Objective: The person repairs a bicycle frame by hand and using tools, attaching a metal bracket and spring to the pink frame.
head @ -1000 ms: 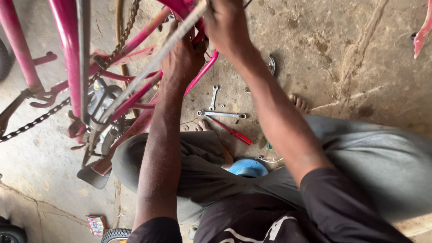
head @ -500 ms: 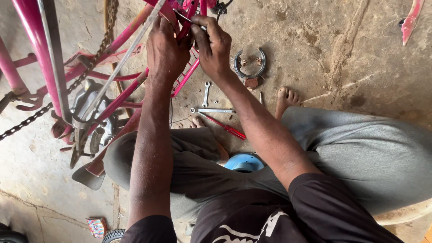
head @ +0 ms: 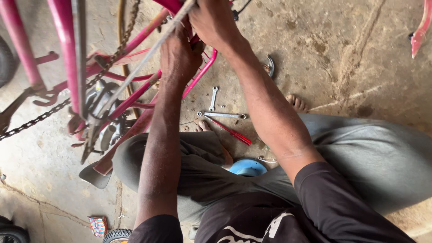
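Observation:
A pink bicycle frame (head: 67, 49) stands in front of me with its chain (head: 40, 118) hanging slack. My left hand (head: 179, 56) is curled around a silver rod (head: 135, 67) that slants down across the frame, close to a pink tube. My right hand (head: 215, 22) is closed on a part of the frame at the top edge, just right of the left hand. What its fingers pinch is hidden. Both forearms reach forward over my bent knees in grey trousers (head: 360, 157).
Two spanners (head: 213, 98) (head: 222, 115) and a red-handled screwdriver (head: 231, 132) lie on the concrete floor between my arms. A blue round object (head: 247, 167) sits by my leg. A curved metal part (head: 269, 65) lies behind my right forearm. Small tyres (head: 116, 235) sit bottom left.
Both hands have moved up to the top edge of the view and stay on the frame. The curved metal part is now mostly hidden behind my right forearm.

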